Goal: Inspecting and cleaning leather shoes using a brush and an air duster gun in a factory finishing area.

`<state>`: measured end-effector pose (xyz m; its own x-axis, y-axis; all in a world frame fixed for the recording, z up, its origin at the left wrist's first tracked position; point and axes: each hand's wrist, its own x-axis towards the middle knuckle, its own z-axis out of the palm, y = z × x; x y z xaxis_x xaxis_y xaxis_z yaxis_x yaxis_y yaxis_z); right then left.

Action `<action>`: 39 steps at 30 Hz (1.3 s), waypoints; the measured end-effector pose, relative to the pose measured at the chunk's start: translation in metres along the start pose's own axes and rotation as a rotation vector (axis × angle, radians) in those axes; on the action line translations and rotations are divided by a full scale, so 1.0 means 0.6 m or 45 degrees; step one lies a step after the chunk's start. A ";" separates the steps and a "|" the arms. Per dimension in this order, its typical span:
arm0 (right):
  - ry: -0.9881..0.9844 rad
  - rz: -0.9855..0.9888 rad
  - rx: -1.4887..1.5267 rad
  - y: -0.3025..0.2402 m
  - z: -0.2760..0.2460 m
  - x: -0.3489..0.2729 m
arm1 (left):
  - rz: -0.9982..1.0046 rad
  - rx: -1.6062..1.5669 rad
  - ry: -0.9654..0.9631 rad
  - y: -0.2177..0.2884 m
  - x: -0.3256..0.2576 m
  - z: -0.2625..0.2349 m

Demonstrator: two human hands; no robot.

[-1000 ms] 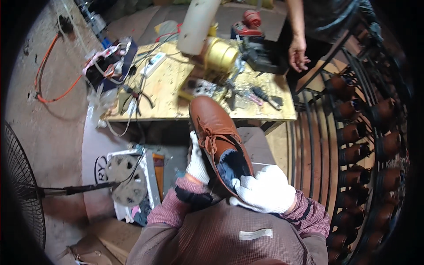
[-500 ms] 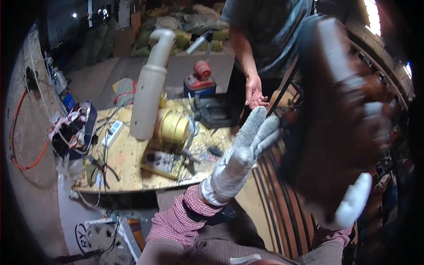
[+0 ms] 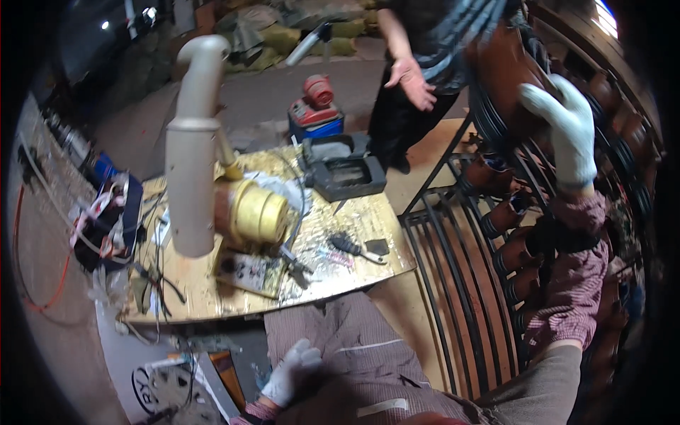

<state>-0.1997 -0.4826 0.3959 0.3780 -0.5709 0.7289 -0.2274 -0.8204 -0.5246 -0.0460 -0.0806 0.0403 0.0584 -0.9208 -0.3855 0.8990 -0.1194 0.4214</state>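
My right hand (image 3: 570, 134), in a white glove, is up at the far right. Its thumb and fingers grip the edge of a large brown, pot-like piece (image 3: 504, 74) with dark ribbed rings around one end. That piece is held over a black metal rack, partly in front of a co-worker. My left hand (image 3: 292, 372), also white-gloved, is low by my lap with nothing visible in it; its fingers look loosely apart, though slightly blurred.
Several similar brown pieces (image 3: 520, 251) sit along the black rack (image 3: 453, 290). On the wooden table (image 3: 368, 219) stand a yellow cylindrical fixture (image 3: 258, 212), a grey duct (image 3: 191, 184), a black tray (image 3: 347, 173) and a brush (image 3: 350, 246). A co-worker's hand (image 3: 413, 83) is extended beyond the table.
My right hand has carried the brown piece up and away toward the rack. My left hand has dropped from above the table edge to my lap. The co-worker's hand has risen.
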 end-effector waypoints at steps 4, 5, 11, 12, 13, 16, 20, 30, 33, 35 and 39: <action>-0.748 -0.247 -0.243 0.003 -0.030 -0.203 | 0.174 0.229 0.140 -0.012 -0.024 -0.012; -0.869 0.588 0.089 -0.053 -0.011 -0.267 | 0.182 0.251 0.382 -0.023 -0.015 -0.014; -1.210 -0.221 0.015 -0.130 -0.010 -0.434 | 0.479 0.383 0.275 -0.035 -0.007 0.026; -1.169 -0.387 -0.056 -0.150 -0.003 -0.440 | 0.493 0.455 0.270 -0.038 -0.013 0.024; -1.120 -0.552 -0.122 -0.173 0.002 -0.444 | 0.505 0.527 0.267 -0.049 -0.022 0.011; -0.996 -0.806 -0.179 -0.204 0.040 -0.485 | 0.325 -0.070 0.188 -0.037 -0.029 0.040; -0.995 -0.998 0.077 -0.215 0.109 -0.513 | 0.471 -0.363 0.280 -0.002 -0.031 0.039; -0.904 -0.519 0.049 -0.171 0.142 -0.519 | 0.744 -0.084 0.274 0.085 -0.026 -0.132; -0.948 -0.323 -0.227 -0.138 0.107 -0.546 | 0.792 -0.137 0.322 0.142 -0.001 -0.097; -0.987 -0.219 -0.252 -0.110 0.090 -0.577 | 0.736 -0.553 -0.147 0.162 0.019 -0.145; -0.968 -0.121 -0.285 -0.094 0.083 -0.609 | 0.792 -0.666 -0.270 0.137 -0.002 -0.155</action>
<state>-0.2802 -0.2260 0.1370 0.8949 -0.3859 0.2242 -0.3079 -0.8975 -0.3159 0.0683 -0.0549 -0.0006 0.5744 -0.8182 -0.0242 0.8181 0.5728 0.0508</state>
